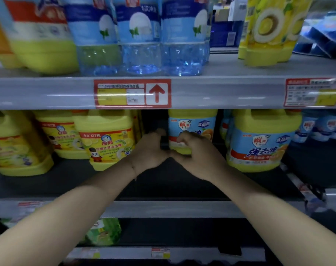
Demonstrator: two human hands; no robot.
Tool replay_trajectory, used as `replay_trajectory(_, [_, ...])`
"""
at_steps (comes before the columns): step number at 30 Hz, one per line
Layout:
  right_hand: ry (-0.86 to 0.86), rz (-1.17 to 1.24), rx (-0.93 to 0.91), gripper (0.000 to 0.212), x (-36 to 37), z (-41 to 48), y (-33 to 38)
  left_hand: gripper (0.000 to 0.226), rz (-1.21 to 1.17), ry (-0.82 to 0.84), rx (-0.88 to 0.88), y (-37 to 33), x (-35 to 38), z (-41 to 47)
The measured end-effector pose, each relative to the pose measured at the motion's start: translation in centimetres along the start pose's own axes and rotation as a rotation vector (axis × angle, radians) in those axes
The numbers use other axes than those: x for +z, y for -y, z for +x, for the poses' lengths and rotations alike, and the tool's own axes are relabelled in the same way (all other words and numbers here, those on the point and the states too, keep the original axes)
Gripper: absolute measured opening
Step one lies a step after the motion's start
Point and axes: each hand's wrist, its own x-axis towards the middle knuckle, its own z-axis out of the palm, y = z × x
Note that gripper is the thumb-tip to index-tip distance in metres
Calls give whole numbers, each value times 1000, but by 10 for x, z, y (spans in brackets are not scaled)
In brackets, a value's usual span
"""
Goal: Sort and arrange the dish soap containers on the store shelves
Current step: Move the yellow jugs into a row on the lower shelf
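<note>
On the dark middle shelf (163,181), a yellow dish soap jug with a blue label (192,123) stands set back at the centre. My right hand (197,156) is curled over its lower front. My left hand (149,150) grips its left edge, where a small black piece (164,144) shows between the fingers. A matching blue-label jug (259,143) stands forward on the right. Yellow jugs with a cat label (105,139) stand on the left.
The upper shelf holds clear blue bottles (140,35), a yellow-green jug (40,35) and yellow lemon bottles (268,29). A red arrow price tag (132,94) sits on that shelf's rail. Smaller blue bottles (322,129) stand at the far right. A green bottle (103,231) lies on the lower shelf.
</note>
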Motion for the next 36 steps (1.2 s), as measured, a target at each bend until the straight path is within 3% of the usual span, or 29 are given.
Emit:
replay_trajectory(3, [115, 5, -138, 28, -18, 1, 48, 42, 85, 32, 210, 5, -49, -50])
replay_trajectory(6, [129, 108, -302, 24, -29, 1, 104, 44, 324, -111, 288, 13, -103, -97])
replay_trajectory(10, [32, 137, -480, 26, -36, 11, 173, 45, 303, -274, 377, 26, -174, -144])
replay_trajectory(14, [-197, 160, -524, 27, -36, 30, 224, 25, 284, -500, 438, 46, -231, -167])
replay_trajectory(20, [-604, 122, -398, 40, -24, 70, 268, 17, 164, -690, 433, 73, -286, -158])
replay_trajectory(29, [-836, -292, -43, 81, 11, 121, 304, 31, 81, -571, 467, 81, -297, -103])
replay_trajectory(36, [-964, -477, 158, 69, 20, 160, 317, 27, 79, -549, 502, 83, -299, -70])
